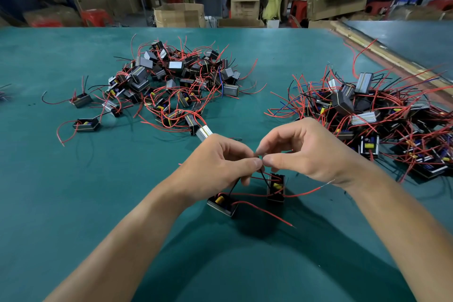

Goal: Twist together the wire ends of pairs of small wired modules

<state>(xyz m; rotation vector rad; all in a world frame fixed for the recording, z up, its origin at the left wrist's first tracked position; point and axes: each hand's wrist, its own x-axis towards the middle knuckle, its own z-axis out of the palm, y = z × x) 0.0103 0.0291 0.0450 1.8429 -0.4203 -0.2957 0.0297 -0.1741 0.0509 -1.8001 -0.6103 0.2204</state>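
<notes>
1. My left grip (pixel 220 167) and right grip (pixel 306 154) are each clamped, thumb against forefinger, on the thin wire ends (pixel 259 157) where they meet.
2. Black and red leads drop from that pinch to two small boxy black modules towards the counter's near edge. One module (pixel 221 203) lies open side up with a yellow part inside, and the other module (pixel 276 187) is tipped on end just beside it.
3. The counter (pixel 73 179) is a smooth, matte teal sheet.
4. A tangled left pile (pixel 176 81) sits towards the far edge, and a right pile (pixel 367 110) lies by the right edge.
5. Beyond the counter stand brown cardboard boxes (pixel 180 14) and red stools (pixel 95 17).
</notes>
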